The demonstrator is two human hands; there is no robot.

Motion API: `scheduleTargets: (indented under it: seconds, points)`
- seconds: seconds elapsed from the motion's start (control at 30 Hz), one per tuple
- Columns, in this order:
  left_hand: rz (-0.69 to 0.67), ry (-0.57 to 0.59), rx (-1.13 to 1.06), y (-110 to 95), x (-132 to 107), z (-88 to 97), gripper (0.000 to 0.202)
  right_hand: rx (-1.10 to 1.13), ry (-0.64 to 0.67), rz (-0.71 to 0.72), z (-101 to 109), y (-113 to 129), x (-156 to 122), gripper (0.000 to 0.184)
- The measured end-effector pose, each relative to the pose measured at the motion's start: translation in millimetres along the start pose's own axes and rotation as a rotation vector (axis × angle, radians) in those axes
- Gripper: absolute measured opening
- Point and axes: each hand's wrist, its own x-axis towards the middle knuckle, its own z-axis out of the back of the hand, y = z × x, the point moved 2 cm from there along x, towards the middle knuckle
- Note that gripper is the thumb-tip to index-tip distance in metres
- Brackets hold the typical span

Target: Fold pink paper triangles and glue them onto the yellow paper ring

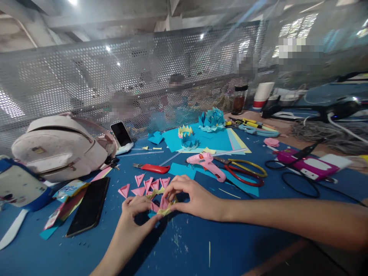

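Low over the blue table, both my hands meet around a small ring of folded paper (164, 211) in yellow and pink. My left hand (138, 211) grips its left side, thumb at the front and fingers behind. On the other side, my right hand (186, 193) pinches a pink folded piece at the ring's right edge; its fingertips are partly hidden. Several loose pink paper triangles (139, 180) lie just beyond my hands. A pink glue gun (208, 164) rests further back, near scissors (244, 172) with red and yellow handles. A red utility knife (152, 168) lies beyond the triangles.
Blue folded-paper flowers (212, 119) and a yellow paper ring (185, 132) stand on blue sheets (172, 140) at the back. At left are a pale backpack (60, 149) and a black phone (89, 207). A purple device (307, 164) with black cables lies at right.
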Motion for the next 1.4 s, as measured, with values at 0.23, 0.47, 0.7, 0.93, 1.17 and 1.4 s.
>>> scheduleTargets:
  seconds: [0.23,0.47,0.7,0.93,1.17,1.4]
  points:
    - [0.02,-0.045,-0.065,-9.7,-0.5,-4.4,0.023,-0.184,0.043,0.034,1.8,1.0,0.1,0.019]
    - [0.056,-0.006,-0.093,-18.2,0.6,-3.7,0.021,-0.294,0.125,0.115,2.6,-1.8,0.8,0.027]
    - [0.041,-0.007,-0.061,-19.7,-1.3,-5.0,0.021,-0.21,0.107,0.061,1.5,-6.6,0.2,0.028]
    - [-0.063,-0.029,-0.008,-19.3,-4.5,-3.9,0.022,-0.205,0.099,0.11,0.8,-2.3,0.0,0.023]
    - [-0.321,-0.137,0.218,-18.0,-9.7,1.1,0.002,-0.334,0.079,0.306,2.3,0.0,-0.7,0.015]
    - [-0.146,-0.59,-0.204,-8.6,-11.9,24.6,0.042,-0.652,-0.064,0.775,15.6,-2.1,-6.4,0.015]
